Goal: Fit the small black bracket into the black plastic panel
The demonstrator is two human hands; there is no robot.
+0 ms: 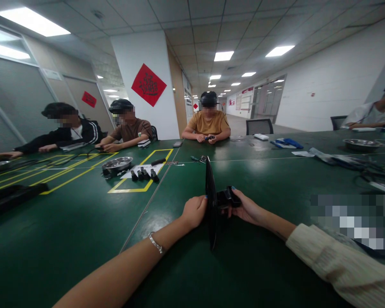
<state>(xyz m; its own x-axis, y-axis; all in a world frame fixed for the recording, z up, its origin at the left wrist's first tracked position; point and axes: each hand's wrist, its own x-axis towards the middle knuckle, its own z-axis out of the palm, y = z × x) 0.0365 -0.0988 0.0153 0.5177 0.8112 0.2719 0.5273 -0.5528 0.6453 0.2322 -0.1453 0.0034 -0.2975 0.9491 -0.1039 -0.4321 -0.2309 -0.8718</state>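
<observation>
head-worn view, facing forward over table [83, 239], near

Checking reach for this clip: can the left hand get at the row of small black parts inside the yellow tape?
Probably yes, with a stretch: the table between the left hand and the row of small black parts looks bare, but that hand grips the black panel and must release it first.
</observation>
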